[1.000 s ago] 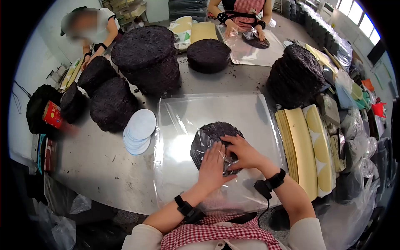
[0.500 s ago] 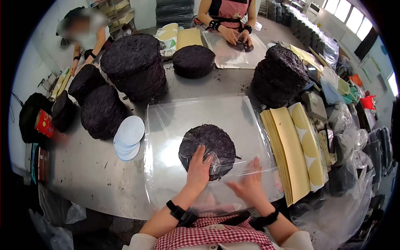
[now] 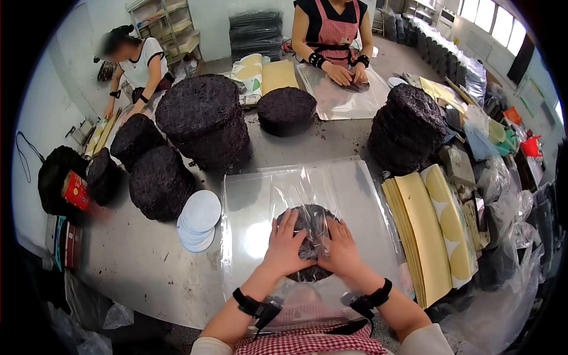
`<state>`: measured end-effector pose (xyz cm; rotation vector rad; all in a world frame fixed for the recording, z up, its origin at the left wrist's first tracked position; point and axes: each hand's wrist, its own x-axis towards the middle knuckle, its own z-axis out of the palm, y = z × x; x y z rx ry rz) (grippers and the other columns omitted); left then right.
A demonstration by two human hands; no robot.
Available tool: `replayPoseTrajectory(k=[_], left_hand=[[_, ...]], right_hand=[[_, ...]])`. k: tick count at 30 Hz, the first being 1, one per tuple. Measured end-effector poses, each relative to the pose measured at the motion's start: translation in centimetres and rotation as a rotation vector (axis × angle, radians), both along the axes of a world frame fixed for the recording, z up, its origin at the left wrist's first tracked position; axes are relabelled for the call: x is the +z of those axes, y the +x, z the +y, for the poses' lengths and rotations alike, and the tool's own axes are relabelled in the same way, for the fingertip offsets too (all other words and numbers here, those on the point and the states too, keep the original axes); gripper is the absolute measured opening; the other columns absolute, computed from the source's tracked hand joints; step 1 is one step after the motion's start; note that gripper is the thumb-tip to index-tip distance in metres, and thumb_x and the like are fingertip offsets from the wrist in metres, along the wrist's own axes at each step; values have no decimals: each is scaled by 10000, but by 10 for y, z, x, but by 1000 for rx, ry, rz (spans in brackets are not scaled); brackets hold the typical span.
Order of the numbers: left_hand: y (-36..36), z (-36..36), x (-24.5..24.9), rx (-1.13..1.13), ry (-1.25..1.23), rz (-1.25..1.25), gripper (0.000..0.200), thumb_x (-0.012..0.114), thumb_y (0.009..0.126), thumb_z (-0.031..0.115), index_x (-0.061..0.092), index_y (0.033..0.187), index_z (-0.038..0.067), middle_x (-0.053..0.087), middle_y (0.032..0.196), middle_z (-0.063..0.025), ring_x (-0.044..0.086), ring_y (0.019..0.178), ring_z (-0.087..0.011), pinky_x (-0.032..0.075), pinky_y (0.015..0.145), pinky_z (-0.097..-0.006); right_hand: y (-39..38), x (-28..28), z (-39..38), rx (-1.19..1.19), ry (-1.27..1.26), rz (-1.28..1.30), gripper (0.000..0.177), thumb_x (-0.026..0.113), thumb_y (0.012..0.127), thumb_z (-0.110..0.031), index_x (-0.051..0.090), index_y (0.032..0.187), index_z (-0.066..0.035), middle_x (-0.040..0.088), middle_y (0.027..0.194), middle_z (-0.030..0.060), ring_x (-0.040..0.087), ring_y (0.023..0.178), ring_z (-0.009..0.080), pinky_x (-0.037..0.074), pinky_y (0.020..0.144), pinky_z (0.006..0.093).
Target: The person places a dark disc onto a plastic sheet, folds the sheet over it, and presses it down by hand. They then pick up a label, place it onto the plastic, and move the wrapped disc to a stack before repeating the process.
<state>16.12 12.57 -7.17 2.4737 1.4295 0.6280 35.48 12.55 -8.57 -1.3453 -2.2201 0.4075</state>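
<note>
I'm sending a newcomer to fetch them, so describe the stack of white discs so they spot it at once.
Find the grey metal table loaded with stacks of dark round cakes. Left of the clear plastic sheet at its near edge, the white discs lie fanned beside a dark stack. They alone are thin, smooth and pale; everything round nearby is black and rough.

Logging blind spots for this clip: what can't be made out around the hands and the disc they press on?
Head view: middle of the dark disc, covered by the left hand and right hand.
Head view: how the clear film folds over the disc; glare and creases blur its edges.
Head view: what the co-worker's hands hold across the table; too small, covered by them.
</note>
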Motion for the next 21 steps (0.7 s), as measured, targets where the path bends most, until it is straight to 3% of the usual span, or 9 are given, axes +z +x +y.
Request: replayPoseTrajectory(k=[2, 5, 6, 9, 10, 13, 14, 17, 21], left_hand=[[-5, 10, -35, -133, -144, -263, 730, 848, 612, 376, 571, 1195, 35, 480, 1365, -209, 450, 1274, -414, 347, 1082, -531], [0, 6, -18, -29, -137, -323, 651, 828, 634, 357, 580, 1141, 32, 496, 1345, -198, 458, 1266, -390, 343, 1106, -503], [0, 12, 5, 61, 150, -114, 703, 822, 645, 331, 538, 1213, 29, 526, 1311, -189, 504, 1215, -381, 380, 1086, -471], [-8, 28, -30, -201, -141, -175, 813, 826, 628, 329, 483, 1307, 43, 468, 1364, -181, 458, 1256, -392, 380, 1079, -489], [-6, 25, -36, -156, -336, -220, 803, 843, 591, 280, 515, 1287, 49, 474, 1373, -192, 442, 1291, -394, 368, 1086, -489], [0, 19, -11, 92, -120, -349, 655, 830, 603, 261, 577, 1166, 42, 532, 1335, -180, 452, 1323, -349, 348, 1102, -495], [2, 21, -2, 67, 21, -241, 665, 819, 609, 259, 573, 1188, 45, 537, 1337, -186, 454, 1334, -330, 340, 1112, -499], [-4, 26, -39, -140, -128, -130, 866, 818, 615, 279, 462, 1362, 27, 379, 1474, -209, 338, 1403, -363, 305, 1146, -479], [6, 21, -28, 79, -158, -330, 647, 777, 649, 240, 553, 1221, 37, 358, 1512, -154, 309, 1415, -367, 267, 1168, -479]], right_hand=[[4, 4, 12, 91, 21, 302, 571, 728, 690, -265, 628, 1211, -52, 595, 1199, 170, 533, 1126, 376, 444, 950, 430], [2, 4, 9, 3, -327, 115, 640, 745, 677, -280, 571, 1244, -38, 518, 1306, 221, 461, 1253, 418, 370, 1060, 489], [-3, 10, 4, 55, -354, -90, 601, 744, 683, -294, 592, 1209, -48, 481, 1379, 225, 410, 1321, 422, 300, 1117, 515], [-3, 11, 24, 84, 163, -67, 488, 756, 681, -299, 640, 1097, -72, 551, 1281, 184, 475, 1231, 397, 300, 1094, 547], [-5, 2, 33, 67, 59, 209, 352, 760, 678, -273, 659, 958, -85, 537, 1300, 181, 471, 1241, 382, 324, 1098, 522], [5, -15, 28, 267, -424, 152, 444, 769, 674, -257, 647, 1041, -40, 435, 1425, 207, 381, 1346, 388, 311, 1132, 494], [5, -22, 25, 190, -302, 199, 487, 773, 673, -256, 626, 1083, -39, 473, 1378, 202, 431, 1289, 396, 361, 1094, 480], [-17, -2, 21, -187, 94, 372, 523, 776, 670, -256, 596, 1114, -45, 599, 1193, 175, 562, 1107, 402, 447, 1018, 457], [-2, -13, 16, 167, 4, 70, 641, 778, 671, -261, 520, 1203, -10, 550, 1153, 194, 550, 1077, 386, 483, 916, 450]])
